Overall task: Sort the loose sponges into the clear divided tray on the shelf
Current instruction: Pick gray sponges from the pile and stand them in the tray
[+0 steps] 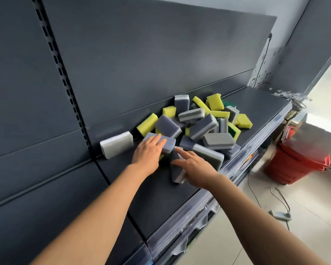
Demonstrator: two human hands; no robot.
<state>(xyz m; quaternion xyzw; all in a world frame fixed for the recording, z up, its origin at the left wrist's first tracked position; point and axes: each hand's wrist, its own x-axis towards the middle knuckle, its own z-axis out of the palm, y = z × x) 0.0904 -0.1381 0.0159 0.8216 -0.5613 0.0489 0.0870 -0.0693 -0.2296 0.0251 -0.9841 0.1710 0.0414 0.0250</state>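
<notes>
The left hand [148, 152] is lying flat, fingers spread, on a grey sponge [166, 142] at the pile's [199, 121] near edge. The right hand [195, 167] is resting open over another grey sponge [177, 174] on the shelf [151, 197], gripping nothing.

Sponge pile [197, 121], centre of the frame: showing as grey-violet blocks with paler grey bands, mixed with yellow ones; two at the right side carrying dark green faces; lone sponge [116, 144] at left of the pile: appearing pale grey with a white edge; shelf [157, 197]: reading as dark charcoal, back panel [141, 54] matching, with a black slotted strip [59, 73] running down the upper left; baskets [302, 159], right edge: showing red; floor [313, 217], lower right: appearing light beige.
</notes>
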